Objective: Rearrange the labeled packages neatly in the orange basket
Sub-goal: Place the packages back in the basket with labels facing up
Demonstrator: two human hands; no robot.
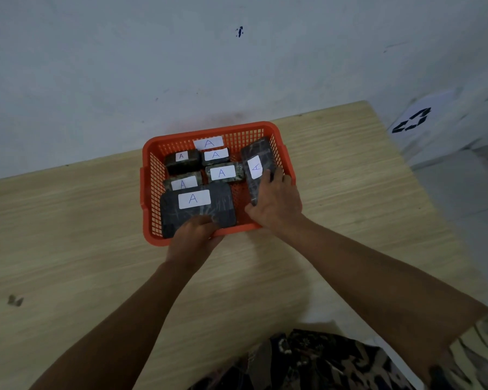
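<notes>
An orange mesh basket sits on a wooden table and holds several dark wrapped packages, each with a white label marked "A". My left hand grips the near edge of a large flat package lying at the basket's front left. My right hand holds a long narrow package that leans tilted along the basket's right wall. Smaller packages lie flat in two rows at the back and middle. One more "A" label is stuck on the basket's far wall.
The light wooden table stands against a pale wall; its right edge drops off near the basket. A white sheet with a black recycling symbol is on the wall at the right. A small dark mark lies on the table's left.
</notes>
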